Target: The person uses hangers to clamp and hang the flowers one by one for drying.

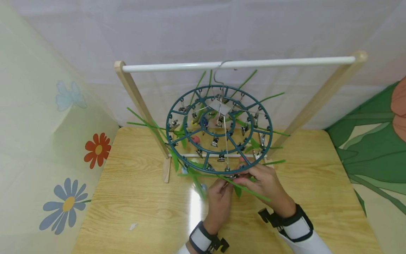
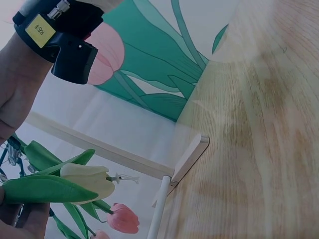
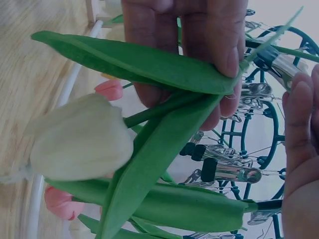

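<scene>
A round dark-green clip hanger hangs from a rail, with artificial tulips clipped around it. At its near edge both hands work close together. My left hand pinches the stem of a white tulip between thumb and fingers; the flower hangs head down with its green leaves spread. My right hand grips a metal clip of the hanger right beside that stem. The left wrist view shows the white tulip too, a leaf covering part of the left hand.
A white rail on wooden posts carries the hanger above a wood-grain table. Pink tulips hang behind the white one. Green stems stick out around the ring. A small pale scrap lies at the table's left.
</scene>
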A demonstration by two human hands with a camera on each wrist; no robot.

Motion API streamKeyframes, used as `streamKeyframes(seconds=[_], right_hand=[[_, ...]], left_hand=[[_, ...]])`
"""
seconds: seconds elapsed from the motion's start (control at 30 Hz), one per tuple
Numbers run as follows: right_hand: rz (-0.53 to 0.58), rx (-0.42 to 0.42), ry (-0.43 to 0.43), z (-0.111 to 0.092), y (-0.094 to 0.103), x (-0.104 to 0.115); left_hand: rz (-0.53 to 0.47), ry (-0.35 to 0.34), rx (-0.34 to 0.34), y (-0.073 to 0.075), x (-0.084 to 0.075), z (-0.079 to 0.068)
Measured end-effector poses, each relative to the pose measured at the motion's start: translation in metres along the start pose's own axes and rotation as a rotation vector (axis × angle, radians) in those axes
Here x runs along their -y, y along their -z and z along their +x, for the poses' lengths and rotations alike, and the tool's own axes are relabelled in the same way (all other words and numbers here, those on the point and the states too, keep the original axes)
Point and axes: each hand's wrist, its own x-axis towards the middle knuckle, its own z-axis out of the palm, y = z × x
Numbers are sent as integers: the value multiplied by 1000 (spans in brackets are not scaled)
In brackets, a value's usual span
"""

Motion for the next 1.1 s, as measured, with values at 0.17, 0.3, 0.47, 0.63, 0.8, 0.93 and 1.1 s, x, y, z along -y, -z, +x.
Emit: streamKeyframes(seconds=[0.17, 0.3, 0.47, 0.63, 0.8, 0.93, 1.1], right_hand=[[-18, -19, 11, -3, -2, 0], [-4, -18, 14, -4, -2, 0], [8, 13, -6, -3, 0, 0], [42, 51, -30, -4, 2, 1], [23, 58, -46, -7, 3, -1], [-65, 45, -42, -15, 7, -3], [-186, 52, -86, -28, 20, -4]], left_hand=[[41, -9, -10, 1, -1, 0], [81, -17, -18, -1, -1, 0], [76, 10, -18, -4, -2, 0], [5, 10, 4, -5, -1, 1], [-53, 42, 60, 1, -2, 1], [61, 125, 92, 16, -7, 1], [81, 195, 152, 43, -16, 4]])
